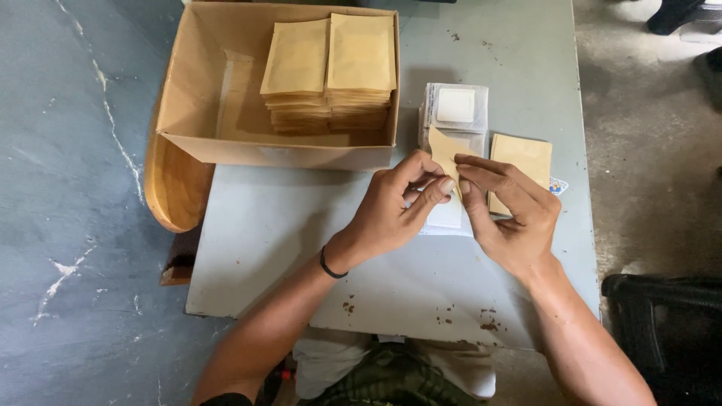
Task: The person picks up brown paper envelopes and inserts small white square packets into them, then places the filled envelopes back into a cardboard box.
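Your left hand [391, 214] and right hand [511, 214] meet over the middle of the grey table [301, 248], both pinching one small tan envelope [444, 154]. Left thumb and forefinger are clamped on its near edge; right forefinger and thumb press tog. on the same edge just beside them, other fingers curled under. The envelope stands tilted up off the table, long axis running near-to-far, its far-left corner pointing up and away from you, twd the box. Under your fingertips lies a white packet [449, 214], w/ a stack of clear sleeves holding a white square [456, 105] just beyond it, further off. Right of that, a flat pile of tan envelopes [526, 158] lies on the table, partly behind your right hand. Far left, an open cardboard box [203, 105] holds two side-by-side stacks of the same tan envelopes [331, 75], packed vs. its right wall. A black band sits on your left wrist.
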